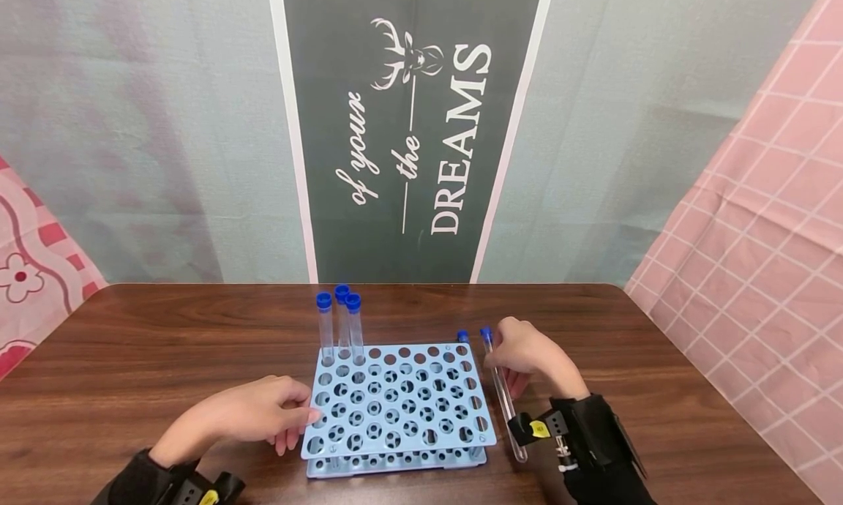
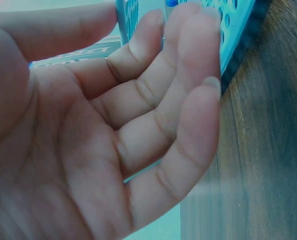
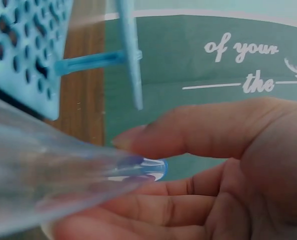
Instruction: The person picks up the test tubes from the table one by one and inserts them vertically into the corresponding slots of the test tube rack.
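Note:
A light-blue test tube rack [image 1: 402,402] stands on the table, with three blue-capped test tubes [image 1: 326,329] upright in its back left corner. My left hand [image 1: 263,410] holds the rack's left edge, the thumb over the top plate and the fingers curled beside and below it. Right of the rack, my right hand [image 1: 520,351] pinches another clear test tube [image 1: 506,402] near its blue cap. This tube slants, its rounded bottom towards me. In the right wrist view the test tube [image 3: 73,170] runs blurred past the lens, between thumb and fingers.
Behind the rack's back right corner a further blue cap [image 1: 463,336] shows, the rest of it hidden. The dark wood table [image 1: 165,329] ends at a hanging cloth [image 1: 421,256] with printed words. Pink checked cloth [image 1: 757,219] hangs on the right.

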`<state>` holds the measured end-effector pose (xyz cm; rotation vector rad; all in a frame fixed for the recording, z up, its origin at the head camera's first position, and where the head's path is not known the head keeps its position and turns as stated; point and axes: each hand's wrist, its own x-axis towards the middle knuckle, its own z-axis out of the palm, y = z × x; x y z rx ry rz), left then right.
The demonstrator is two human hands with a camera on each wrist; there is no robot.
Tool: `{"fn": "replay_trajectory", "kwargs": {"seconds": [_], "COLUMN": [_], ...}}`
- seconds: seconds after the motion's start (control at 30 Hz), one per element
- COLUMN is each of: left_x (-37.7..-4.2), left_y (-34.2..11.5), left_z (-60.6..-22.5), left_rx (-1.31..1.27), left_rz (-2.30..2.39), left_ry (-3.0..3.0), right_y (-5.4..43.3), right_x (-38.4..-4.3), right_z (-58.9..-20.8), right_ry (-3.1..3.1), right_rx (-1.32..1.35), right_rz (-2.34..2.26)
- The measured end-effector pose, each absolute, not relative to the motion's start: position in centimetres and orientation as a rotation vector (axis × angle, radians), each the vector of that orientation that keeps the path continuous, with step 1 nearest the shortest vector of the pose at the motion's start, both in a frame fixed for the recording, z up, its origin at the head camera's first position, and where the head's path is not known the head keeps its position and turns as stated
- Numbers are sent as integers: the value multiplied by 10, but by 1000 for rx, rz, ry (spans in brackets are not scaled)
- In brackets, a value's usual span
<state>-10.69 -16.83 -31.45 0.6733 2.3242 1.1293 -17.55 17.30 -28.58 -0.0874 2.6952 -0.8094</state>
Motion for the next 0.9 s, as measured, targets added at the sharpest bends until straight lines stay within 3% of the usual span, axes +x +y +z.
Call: {"fn": "replay_trajectory", "kwargs": {"seconds": [0.9], "left_x": [-108], "left_y": [-169], "left_z": [-314], "left_rx": [678], "left_rz": [1120], "left_ry": [2323], "right_y": [172], "right_x": [-159], "right_z": [-254], "right_ry": [2780], "right_rx": [-288], "right_rz": [-1037]}}
